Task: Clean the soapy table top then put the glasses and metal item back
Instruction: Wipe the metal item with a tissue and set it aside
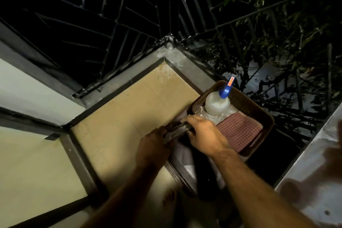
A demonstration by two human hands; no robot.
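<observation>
Setting: night, dim light; tan counter (133,109) in a corner under a window grille (114,15).
Left hand (153,146): fingers curled on the near end of a dark metal item (175,131), at the counter's right edge.
Right hand (205,135): fingers curled over the far end of the same item, just beside a brown tray (259,109).
Tray contents: white bottle (216,103) with blue cap, checked cloth (238,131) lying beside it, clear plastic under the bottle.
Glasses: not identifiable in this light.
Metal item: held between both hands, low over the counter edge; whether it touches the surface, cannot tell.
Counter surface: looks dull and mostly bare; soap film, if any, too faint to make out.
Step in hand (judgement): shifting or setting the metal item by the tray.
Doing it well: keep both hands level, lower it flat rather than sliding, stay clear of the bottle so it does not tip, and keep the item well on the counter, away from the drop at the right.
</observation>
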